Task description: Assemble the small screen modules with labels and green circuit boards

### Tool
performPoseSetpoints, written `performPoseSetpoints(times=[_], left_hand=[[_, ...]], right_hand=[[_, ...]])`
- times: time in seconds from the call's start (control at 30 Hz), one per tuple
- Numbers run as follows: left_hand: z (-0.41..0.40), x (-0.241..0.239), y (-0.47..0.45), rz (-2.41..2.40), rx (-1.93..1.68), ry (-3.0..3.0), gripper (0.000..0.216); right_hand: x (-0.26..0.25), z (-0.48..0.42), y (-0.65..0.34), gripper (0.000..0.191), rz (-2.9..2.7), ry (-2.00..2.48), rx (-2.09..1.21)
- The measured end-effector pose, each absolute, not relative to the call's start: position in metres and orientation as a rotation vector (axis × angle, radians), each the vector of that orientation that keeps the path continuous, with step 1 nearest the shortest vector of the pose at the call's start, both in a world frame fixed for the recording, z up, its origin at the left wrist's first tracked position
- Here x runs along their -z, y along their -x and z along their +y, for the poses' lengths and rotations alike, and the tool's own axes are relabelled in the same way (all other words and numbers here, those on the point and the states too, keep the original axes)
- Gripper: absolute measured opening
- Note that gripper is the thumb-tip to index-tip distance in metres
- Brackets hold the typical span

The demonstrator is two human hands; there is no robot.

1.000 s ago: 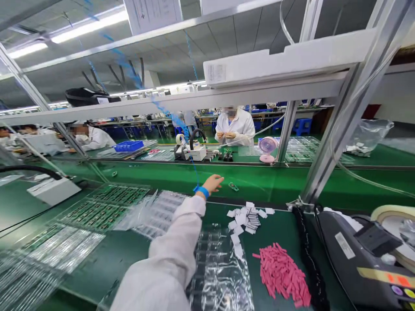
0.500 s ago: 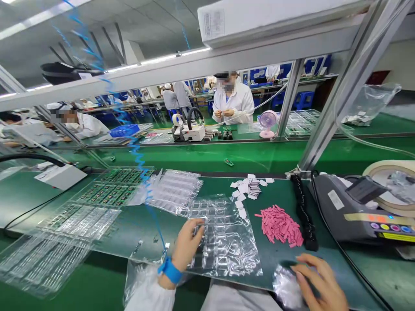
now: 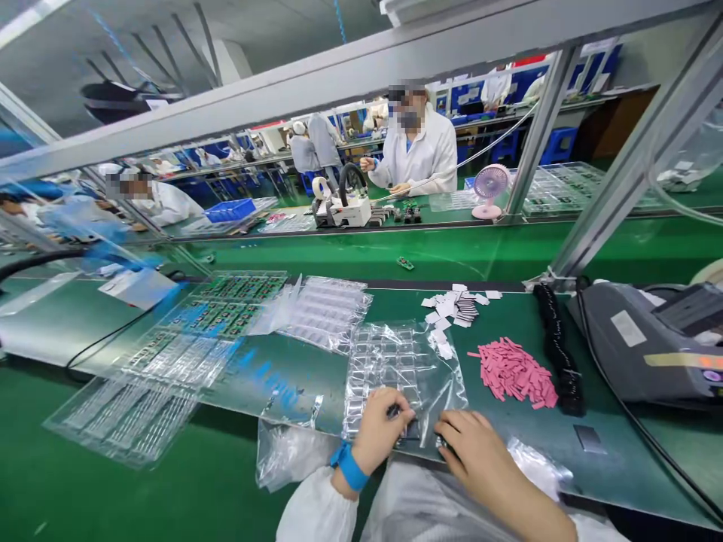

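A clear plastic blister tray (image 3: 381,346) lies before me, partly inside a clear plastic bag (image 3: 446,380) whose loose side spreads to the right. My left hand (image 3: 381,425), with a blue wristband (image 3: 350,467), is over the tray's near part. Its thumb and fingers are curled together around a small dark piece too hidden to name. At the bag's near right corner, my right hand (image 3: 480,455) has its fingers bent in and closed on the plastic. White square pieces (image 3: 452,305) and a heap of pink strips (image 3: 514,373) lie beyond the right hand.
Another bagged tray (image 3: 327,309) and trays of green circuit boards (image 3: 242,301) lie left. Empty blister trays (image 3: 129,421) overhang the bench edge. A grey tape dispenser (image 3: 633,339), black strip (image 3: 559,354) and dark square (image 3: 589,438) are right. A co-worker (image 3: 418,150) sits opposite.
My right hand has come left from the crumpled plastic to the bag's near corner. My left hand has curled its fingers over the tray. The view has shifted, and a dark square shows at right.
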State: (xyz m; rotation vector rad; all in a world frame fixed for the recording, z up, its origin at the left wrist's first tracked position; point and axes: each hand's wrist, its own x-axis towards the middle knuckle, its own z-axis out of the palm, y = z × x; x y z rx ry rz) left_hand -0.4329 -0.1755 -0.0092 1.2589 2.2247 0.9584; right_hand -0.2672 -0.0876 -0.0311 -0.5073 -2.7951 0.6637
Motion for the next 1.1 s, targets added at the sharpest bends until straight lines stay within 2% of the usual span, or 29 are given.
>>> performPoseSetpoints(times=[0.2,0.37,0.6,0.73,0.9,1.0,1.07,1.1], left_hand=[[-0.186,0.014,0.448,2.295,-1.095,-1.233,0.018],[-0.188,0.026,0.448,2.379,-1.031,-1.341,0.016],[-0.183,0.036,0.457,2.363,-0.972,-1.428,0.026],[-0.178,0.039,0.469,2.352,-0.958,-1.405,0.033],[-0.175,0.024,0.464,2.295,-1.062,-1.100,0.036],[-0.167,0.004,0.431,2.075,-1.168,-1.063,0.050],[-0.158,-0.007,0.399,1.723,-1.238,-1.027,0.061],[-0.152,-0.010,0.383,1.560,-1.266,-0.959,0.059]], right_hand=[[0.024,-0.091,0.278,0.022,-2.793,0.589,-0.600],[0.028,-0.100,0.300,0.006,-2.797,0.538,-0.532],[0.031,-0.102,0.305,0.009,-2.833,0.378,-0.472],[0.020,-0.094,0.302,0.005,-2.733,0.490,-0.603],[-0.007,-0.075,0.277,0.012,-2.392,0.772,-0.868],[-0.022,-0.073,0.251,0.012,-2.224,0.797,-0.944],[-0.027,-0.077,0.237,0.013,-2.156,0.770,-0.968],[-0.028,-0.080,0.231,0.013,-2.126,0.762,-0.973]])
